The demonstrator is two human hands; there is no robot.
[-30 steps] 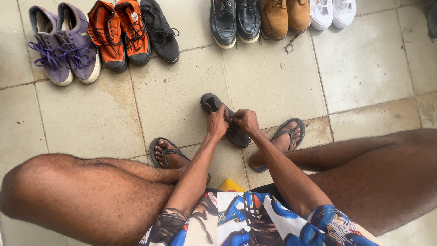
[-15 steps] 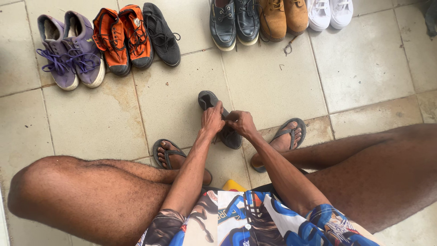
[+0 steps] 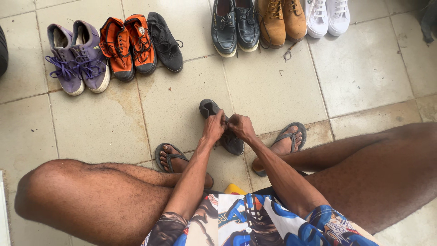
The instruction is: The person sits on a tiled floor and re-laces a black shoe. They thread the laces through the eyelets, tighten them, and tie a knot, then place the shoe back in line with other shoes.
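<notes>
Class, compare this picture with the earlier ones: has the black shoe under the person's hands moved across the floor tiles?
No. The black shoe lies on the same tile, just left of the grout line, as before; only the camera view shifted.

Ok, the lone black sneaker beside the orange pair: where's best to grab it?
Grip the black sneaker at its heel collar, coming from above on its right side. It stands upright with the opening up, the orange pair crowds its left, and loose laces trail right.
</notes>
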